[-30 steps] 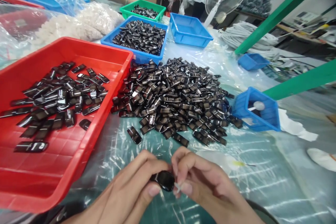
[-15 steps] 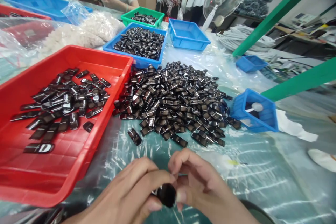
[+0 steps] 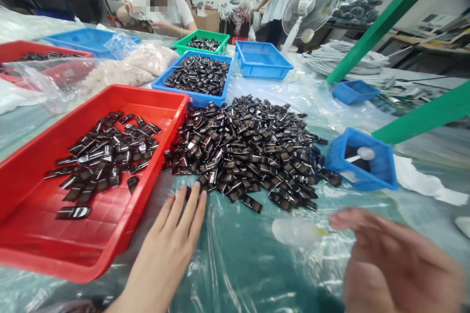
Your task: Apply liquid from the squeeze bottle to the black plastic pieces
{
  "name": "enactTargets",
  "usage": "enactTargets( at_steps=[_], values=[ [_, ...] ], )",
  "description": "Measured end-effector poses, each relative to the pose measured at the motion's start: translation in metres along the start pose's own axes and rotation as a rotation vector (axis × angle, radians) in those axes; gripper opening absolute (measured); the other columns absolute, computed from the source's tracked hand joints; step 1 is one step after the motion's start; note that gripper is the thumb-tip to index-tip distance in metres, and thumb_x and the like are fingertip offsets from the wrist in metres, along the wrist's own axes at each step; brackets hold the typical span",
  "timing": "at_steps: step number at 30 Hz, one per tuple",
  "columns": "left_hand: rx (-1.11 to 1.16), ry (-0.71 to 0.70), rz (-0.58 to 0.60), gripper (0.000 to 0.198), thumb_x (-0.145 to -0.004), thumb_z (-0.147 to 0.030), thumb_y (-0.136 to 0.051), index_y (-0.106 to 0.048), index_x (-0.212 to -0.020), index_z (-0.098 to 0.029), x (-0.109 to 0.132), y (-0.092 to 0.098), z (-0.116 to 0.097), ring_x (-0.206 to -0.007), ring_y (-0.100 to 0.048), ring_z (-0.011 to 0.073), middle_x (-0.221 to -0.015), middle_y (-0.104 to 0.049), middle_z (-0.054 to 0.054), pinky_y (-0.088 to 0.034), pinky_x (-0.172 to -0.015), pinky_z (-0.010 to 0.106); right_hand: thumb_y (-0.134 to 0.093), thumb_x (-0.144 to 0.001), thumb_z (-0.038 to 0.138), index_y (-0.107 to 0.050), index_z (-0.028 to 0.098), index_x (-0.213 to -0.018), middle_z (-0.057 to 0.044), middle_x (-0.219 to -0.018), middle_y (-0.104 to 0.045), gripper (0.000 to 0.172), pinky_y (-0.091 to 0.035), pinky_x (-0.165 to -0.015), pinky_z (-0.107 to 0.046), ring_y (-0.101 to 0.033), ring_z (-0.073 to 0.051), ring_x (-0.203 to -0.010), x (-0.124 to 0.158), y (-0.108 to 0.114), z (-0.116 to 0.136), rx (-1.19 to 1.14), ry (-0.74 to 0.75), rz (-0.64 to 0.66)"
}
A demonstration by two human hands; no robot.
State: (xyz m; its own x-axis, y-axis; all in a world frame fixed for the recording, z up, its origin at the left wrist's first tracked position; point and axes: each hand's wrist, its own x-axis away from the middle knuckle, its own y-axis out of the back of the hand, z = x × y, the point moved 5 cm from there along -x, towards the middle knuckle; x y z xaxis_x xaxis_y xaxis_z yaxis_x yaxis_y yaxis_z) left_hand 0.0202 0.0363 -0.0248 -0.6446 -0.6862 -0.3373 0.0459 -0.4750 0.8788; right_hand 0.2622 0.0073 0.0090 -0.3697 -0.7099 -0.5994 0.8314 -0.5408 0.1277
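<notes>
My left hand lies palm down on the plastic-covered table with its fingers spread. Its fingertips partly cover one small dark glossy piece in front of the pile. Over at the right, my right hand is blurred by motion, its fingers apart from the thumb, and I see nothing in it. Left of its fingertips lies a translucent whitish object with a yellow tip, also smeared. Beyond both hands rises a large heap of small dark glossy pieces, flat and oblong.
A red tray holding similar pieces stands at left. Behind the heap are a blue tray of pieces, a green tray and another blue tray. A blue bin with a white spoon stands right, below green bars. People work behind.
My hands have separated. The dark piece between them is no longer visible there; my left hand has gone forward and flattened, and my right hand has swung out to the right.
</notes>
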Motion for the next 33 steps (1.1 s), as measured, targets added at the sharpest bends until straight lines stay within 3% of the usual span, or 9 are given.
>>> enactTargets(
  at_steps=[3, 6, 8, 13, 20, 24, 26, 30, 33],
  values=[
    [-0.042, -0.058, 0.049, 0.051, -0.078, 0.01, -0.028, -0.058, -0.119, 0.001, -0.006, -0.011, -0.005, -0.106, -0.067, 0.035, -0.117, -0.068, 0.021, -0.061, -0.075, 0.041, -0.069, -0.082, 0.03, -0.045, 0.029, -0.127, -0.008, -0.129, -0.059, 0.051, -0.048, -0.093, -0.04, -0.057, -0.025, -0.116, 0.014, -0.016, -0.028, 0.094, -0.262, 0.276],
    [0.059, -0.068, 0.029, 0.047, -0.081, 0.008, -0.027, -0.054, -0.119, 0.001, -0.006, -0.007, -0.002, -0.104, -0.067, 0.0343, -0.112, -0.069, 0.022, -0.06, -0.078, 0.041, -0.06, -0.088, 0.037, -0.043, 0.029, -0.122, -0.009, -0.127, -0.063, 0.038, -0.054, -0.084, -0.034, -0.06, -0.023, -0.115, 0.033, -0.019, -0.046, 0.189, -0.501, 0.434],
    [0.254, -0.008, 0.003, 0.044, -0.084, 0.006, -0.028, -0.05, -0.122, -0.003, -0.005, -0.002, 0.003, -0.102, -0.068, 0.0309, -0.111, -0.069, 0.019, -0.06, -0.079, 0.04, -0.056, -0.09, 0.039, -0.047, 0.029, -0.116, -0.007, -0.123, -0.064, 0.03, -0.056, -0.077, -0.028, -0.061, -0.022, -0.113, 0.038, -0.02, -0.048, 0.196, -0.547, 0.479],
    [0.874, 0.241, -0.096, 0.025, -0.09, -0.004, -0.038, -0.05, -0.103, -0.021, -0.006, 0.0, 0.015, -0.089, -0.069, 0.0153, -0.098, -0.067, 0.005, -0.056, -0.075, 0.022, -0.058, -0.09, 0.037, -0.053, 0.029, -0.114, -0.005, -0.114, -0.067, 0.026, -0.058, -0.063, -0.02, -0.066, -0.021, -0.105, 0.034, -0.017, -0.04, 0.193, -0.516, 0.484],
    [1.169, 0.35, 0.207, 0.019, -0.089, -0.009, -0.033, -0.045, -0.086, -0.023, -0.013, -0.009, 0.011, -0.074, -0.056, 0.0163, -0.081, -0.056, 0.0, -0.046, -0.066, 0.027, -0.059, -0.088, 0.036, -0.054, 0.027, -0.117, -0.005, -0.102, -0.072, 0.03, -0.052, -0.045, -0.016, -0.07, -0.021, -0.093, 0.037, -0.021, -0.036, 0.166, -0.556, 0.499],
    [1.363, 0.536, 0.377, 0.027, -0.099, -0.026, -0.024, -0.045, -0.082, -0.024, -0.006, -0.016, 0.011, -0.07, -0.049, 0.0162, -0.076, -0.047, -0.002, -0.042, -0.064, 0.026, -0.06, -0.088, 0.031, -0.053, 0.029, -0.119, -0.004, -0.107, -0.073, 0.032, -0.054, -0.048, -0.016, -0.071, -0.02, -0.093, 0.036, -0.023, -0.036, 0.213, -0.491, 0.617],
    [1.472, 0.584, 0.425, 0.031, -0.101, -0.035, -0.024, -0.045, -0.082, -0.024, -0.005, -0.018, 0.008, -0.07, -0.049, 0.0162, -0.074, -0.048, -0.002, -0.041, -0.067, 0.027, -0.059, -0.088, 0.027, -0.052, 0.028, -0.121, -0.005, -0.111, -0.073, 0.034, -0.058, -0.058, -0.018, -0.072, -0.021, -0.097, 0.035, -0.024, -0.036, 0.242, -0.441, 0.711],
    [1.732, 0.581, 0.499, 0.032, -0.102, -0.043, -0.024, -0.047, -0.091, -0.024, -0.008, -0.015, -0.002, -0.069, -0.052, 0.0143, -0.073, -0.053, -0.003, -0.043, -0.072, 0.025, -0.061, -0.087, 0.024, -0.053, 0.03, -0.122, -0.003, -0.11, -0.073, 0.036, -0.059, -0.075, -0.021, -0.07, -0.02, -0.102, 0.032, -0.025, -0.033, 0.277, -0.37, 0.755],
    [1.635, 0.569, 0.54, 0.03, -0.101, -0.045, -0.03, -0.048, -0.088, -0.025, -0.004, -0.015, -0.003, -0.075, -0.049, 0.0139, -0.079, -0.049, -0.003, -0.041, -0.073, 0.023, -0.066, -0.084, 0.022, -0.058, 0.035, -0.12, -0.001, -0.112, -0.071, 0.039, -0.059, -0.077, -0.021, -0.07, -0.018, -0.099, 0.032, -0.028, -0.026, 0.24, -0.319, 0.728]
  ],
)
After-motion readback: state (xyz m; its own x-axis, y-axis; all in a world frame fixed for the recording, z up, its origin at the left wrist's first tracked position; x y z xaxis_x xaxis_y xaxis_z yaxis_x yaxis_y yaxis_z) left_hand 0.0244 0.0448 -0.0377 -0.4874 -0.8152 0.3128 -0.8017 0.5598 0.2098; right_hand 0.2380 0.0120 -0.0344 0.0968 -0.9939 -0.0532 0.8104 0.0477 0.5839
